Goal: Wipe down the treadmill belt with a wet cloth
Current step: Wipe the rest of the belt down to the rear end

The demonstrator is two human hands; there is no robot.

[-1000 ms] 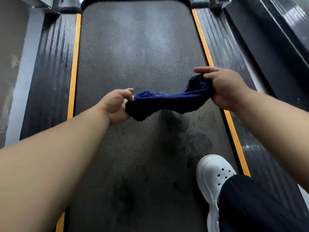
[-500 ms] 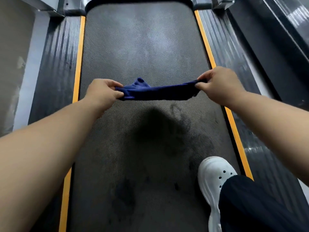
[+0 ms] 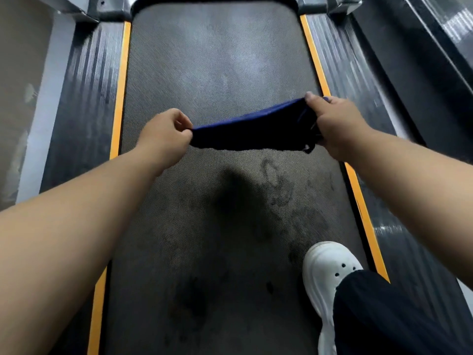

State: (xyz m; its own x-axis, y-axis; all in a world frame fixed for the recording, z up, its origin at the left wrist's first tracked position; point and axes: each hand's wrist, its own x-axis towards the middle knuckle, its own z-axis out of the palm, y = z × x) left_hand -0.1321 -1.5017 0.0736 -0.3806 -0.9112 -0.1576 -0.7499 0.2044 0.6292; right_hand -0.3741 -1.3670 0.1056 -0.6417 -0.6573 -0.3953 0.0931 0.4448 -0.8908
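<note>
The dark blue cloth (image 3: 250,135) is pulled out into a band between the two hands, above the treadmill belt (image 3: 217,60) and about midway along its visible length. Its long axis runs across the belt, slightly slanted: the end in the right hand (image 3: 335,125) sits a little further toward the belt's front end, and the end in the left hand (image 3: 165,135) a little further back.

Both hands pinch the cloth, thumb against curled fingers, and are well apart. The right hand is over the belt's right edge, by the orange stripe (image 3: 313,57); the left hand is inside the belt's left edge.

The cloth appears to hang clear of the belt rather than touch it. The next move is probably straight down, which would lay the band crosswise on the belt. A white shoe (image 3: 325,275) stands on the belt's rear right part, among dark, wet-looking patches.
</note>
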